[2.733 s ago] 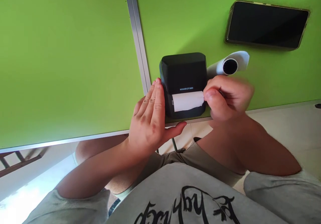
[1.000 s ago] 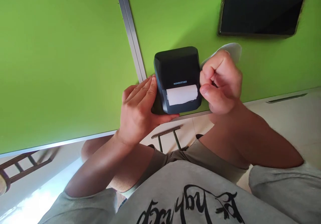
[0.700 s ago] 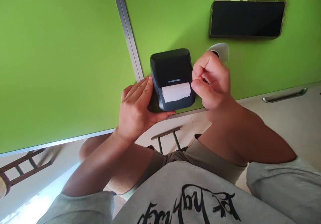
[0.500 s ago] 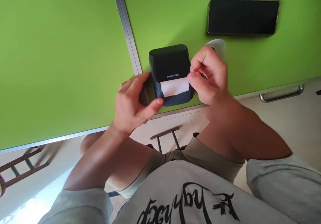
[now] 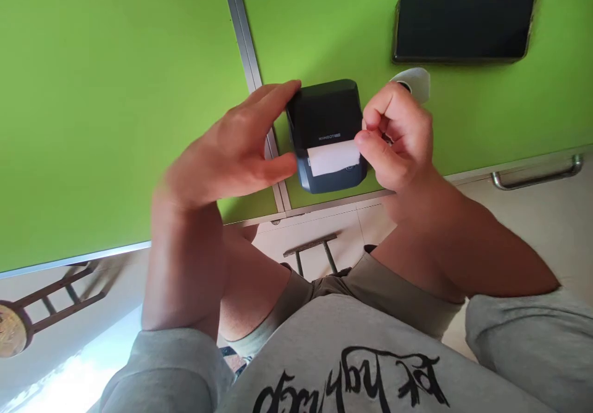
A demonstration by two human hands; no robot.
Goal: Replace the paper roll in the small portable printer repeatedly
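Observation:
A dark label printer [image 5: 327, 113] stands on the green table near its front edge. A white paper strip [image 5: 333, 158] sticks out across its lower front. My left hand [image 5: 236, 147] is at the printer's left side, thumb and fingers apart, with fingertips at its upper left corner and the thumb by its lower left side. My right hand [image 5: 401, 135] is closed in a pinch at the right end of the strip. Behind the right hand, a white roll [image 5: 419, 84] is partly hidden.
A black phone [image 5: 464, 28] lies at the back right of the green table [image 5: 115, 110]. A metal strip [image 5: 243, 30] crosses the tabletop. Below the front edge are a metal handle [image 5: 537, 181] and a wooden stool [image 5: 13, 329] at far left.
My left hand has moved up along the printer's left side, its fingers now at the upper corner. The view has shifted a little, and the right hand keeps its pinch at the strip.

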